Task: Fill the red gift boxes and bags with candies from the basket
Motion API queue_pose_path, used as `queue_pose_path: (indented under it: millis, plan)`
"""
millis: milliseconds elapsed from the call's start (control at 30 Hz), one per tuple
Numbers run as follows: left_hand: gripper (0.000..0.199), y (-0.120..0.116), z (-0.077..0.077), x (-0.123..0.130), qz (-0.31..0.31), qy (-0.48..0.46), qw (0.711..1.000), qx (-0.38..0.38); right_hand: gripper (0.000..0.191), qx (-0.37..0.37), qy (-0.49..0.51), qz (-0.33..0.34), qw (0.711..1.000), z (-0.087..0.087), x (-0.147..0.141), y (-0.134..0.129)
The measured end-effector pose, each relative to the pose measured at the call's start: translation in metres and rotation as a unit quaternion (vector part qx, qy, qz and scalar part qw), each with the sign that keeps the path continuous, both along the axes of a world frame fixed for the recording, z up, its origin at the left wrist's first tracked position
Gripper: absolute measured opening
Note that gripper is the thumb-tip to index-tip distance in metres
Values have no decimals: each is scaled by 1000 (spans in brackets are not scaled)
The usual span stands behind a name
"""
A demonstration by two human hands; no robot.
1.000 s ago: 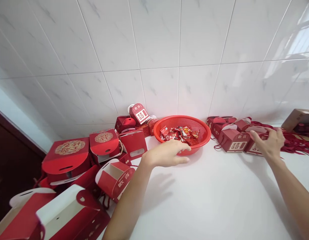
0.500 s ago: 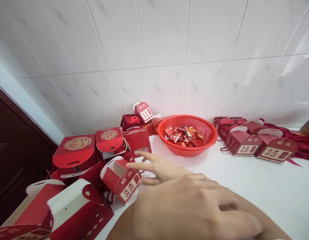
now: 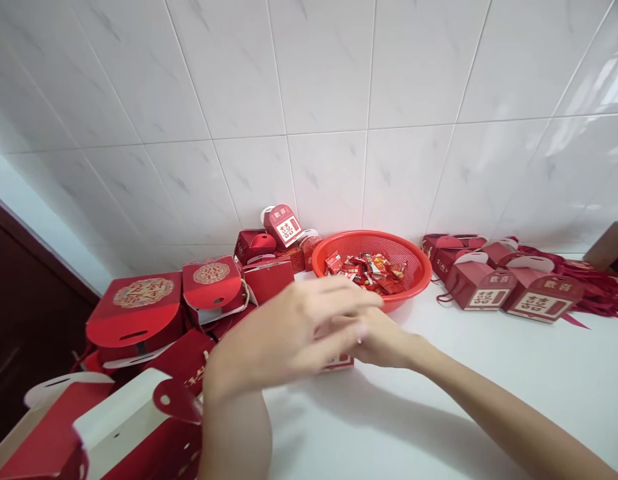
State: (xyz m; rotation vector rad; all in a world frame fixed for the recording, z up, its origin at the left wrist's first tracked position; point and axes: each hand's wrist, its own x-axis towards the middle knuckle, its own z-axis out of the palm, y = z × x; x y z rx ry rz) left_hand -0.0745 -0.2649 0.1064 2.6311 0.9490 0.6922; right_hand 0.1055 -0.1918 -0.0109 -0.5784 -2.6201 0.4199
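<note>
A small red box (image 3: 341,363) stands near the middle of the white table, mostly hidden behind my hands. My right hand (image 3: 371,333) reaches in from the right and is closed at this box, its fingertips partly covered. Stretched across in front of the box and over my right hand's fingers is my left hand (image 3: 293,320), its fingers extended and slightly blurred. Just behind them sits a red mesh basket (image 3: 413,283) with red-wrapped sweets (image 3: 379,265) in it.
Several red boxes (image 3: 139,320) crowd the left side, some with open tops (image 3: 123,420). Smaller boxes (image 3: 283,227) are stacked by the tiled wall. On the right stand closed boxes (image 3: 541,300) beside dark red fabric (image 3: 601,287). A brown carton (image 3: 609,247) is at the far right.
The small open box has left the left-hand pile and moved right with my right hand. My left hand has swung up and left, over the box. The view has shifted slightly.
</note>
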Motion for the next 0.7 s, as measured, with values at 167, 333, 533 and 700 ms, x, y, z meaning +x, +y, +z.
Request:
queue_pose_path:
  millis: [167, 333, 533, 700]
  plan:
    - [27, 43, -12, -7, 126, 47, 988, -79, 12, 40, -63, -30, 997, 9, 36, -21]
    - [26, 69, -35, 14, 119, 146, 968, -167, 15, 52, -124, -49, 990, 16, 41, -38]
    - [24, 74, -47, 33, 150, 182, 957, -167, 33, 28, -102, -84, 991, 21, 49, -46]
    - [19, 76, -48, 38, 195, 227, 937, -183, 41, 13, -54, -208, 977, 16, 57, -49]
